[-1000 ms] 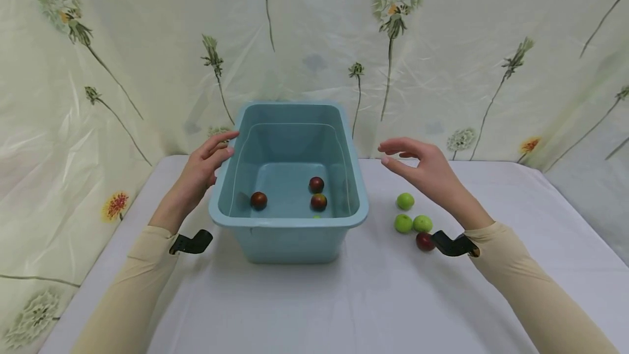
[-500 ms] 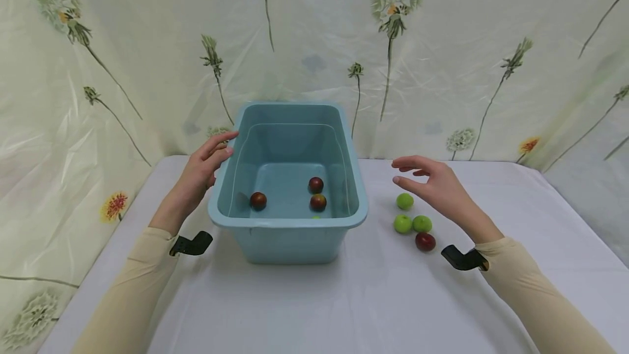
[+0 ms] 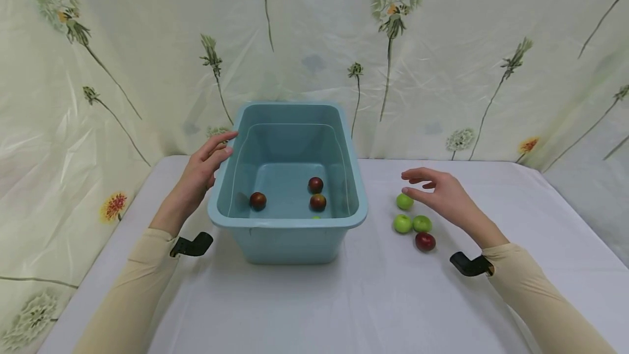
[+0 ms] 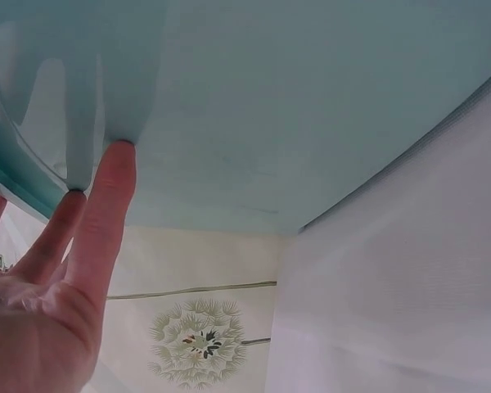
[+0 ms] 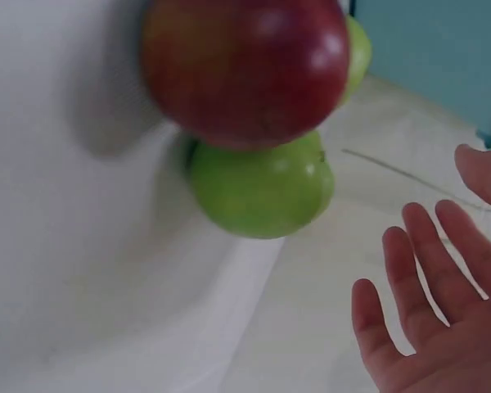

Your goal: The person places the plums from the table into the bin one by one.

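Note:
A light blue plastic tub (image 3: 290, 242) stands upright on the table. My left hand (image 3: 196, 171) rests along its left side, thumb and fingers at the rim; in the left wrist view, extended fingertips (image 4: 121, 160) touch the outer wall. My right hand (image 3: 444, 198) hovers at the right with loosely bent fingers and nothing in them, its thumb overlapping the farthest green fruit (image 3: 404, 202). Nearer me lie two more round green fruits (image 3: 402, 224) and a dark red one (image 3: 425, 242). In the right wrist view the red fruit (image 5: 245, 70) partly covers the green ones.
Inside the tub lie three dark red fruits (image 3: 258, 201) and a sliver of something green, mostly hidden behind the front rim. A white cloth (image 3: 295, 310) covers the table. A curtain (image 3: 314, 31) printed with dandelions hangs behind and at the sides.
My right hand has moved right, down and towards me, away from the tub and over to the loose fruits. The left hand and the tub have stayed put.

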The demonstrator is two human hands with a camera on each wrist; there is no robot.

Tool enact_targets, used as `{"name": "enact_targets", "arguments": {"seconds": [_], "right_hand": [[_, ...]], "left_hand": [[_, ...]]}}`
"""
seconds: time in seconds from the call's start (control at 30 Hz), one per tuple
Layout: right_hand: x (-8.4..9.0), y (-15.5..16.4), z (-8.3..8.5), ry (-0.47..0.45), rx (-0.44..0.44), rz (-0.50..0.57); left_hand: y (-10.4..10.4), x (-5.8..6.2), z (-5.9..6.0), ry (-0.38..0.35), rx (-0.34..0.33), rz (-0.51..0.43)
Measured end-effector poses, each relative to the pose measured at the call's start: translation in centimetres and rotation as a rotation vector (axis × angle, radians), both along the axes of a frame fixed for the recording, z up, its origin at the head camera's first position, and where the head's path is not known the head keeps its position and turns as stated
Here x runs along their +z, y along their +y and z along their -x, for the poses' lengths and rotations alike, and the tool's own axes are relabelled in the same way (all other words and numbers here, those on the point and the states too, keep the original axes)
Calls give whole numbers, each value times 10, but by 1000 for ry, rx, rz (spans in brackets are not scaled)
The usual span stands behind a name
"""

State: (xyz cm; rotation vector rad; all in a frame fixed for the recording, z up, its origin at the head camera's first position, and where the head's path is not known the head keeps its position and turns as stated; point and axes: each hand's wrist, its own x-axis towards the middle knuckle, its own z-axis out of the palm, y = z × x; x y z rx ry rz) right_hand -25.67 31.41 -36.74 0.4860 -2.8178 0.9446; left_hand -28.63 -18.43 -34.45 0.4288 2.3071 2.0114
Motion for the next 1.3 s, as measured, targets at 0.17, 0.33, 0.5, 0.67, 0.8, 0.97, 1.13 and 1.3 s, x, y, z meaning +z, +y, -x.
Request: {"name": "enact_targets", "arguments": {"seconds": [0.17, 0.33, 0.5, 0.67, 0.8, 0.97, 1.13, 1.3], "right_hand": [[-8, 9, 3, -56, 19, -37], [-15, 15, 4, -104, 35, -53], [-23, 19, 7, -133, 55, -61], [-28, 19, 9, -159, 62, -79], [-29, 18, 10, -172, 68, -90], [-28, 18, 11, -189, 75, -120], [-26, 20, 10, -199, 64, -140], [-26, 23, 10, -194, 51, -138]], "left_hand": [[0, 0, -1, 4, 8, 8], [0, -1, 0, 9, 9, 15], [0, -3, 0, 16, 13, 15], [0, -4, 0, 22, 4, 5], [0, -4, 0, 21, 5, 4], [0, -4, -1, 26, 3, -1], [0, -3, -1, 31, 0, -10], [0, -4, -1, 29, 0, -19]]}}
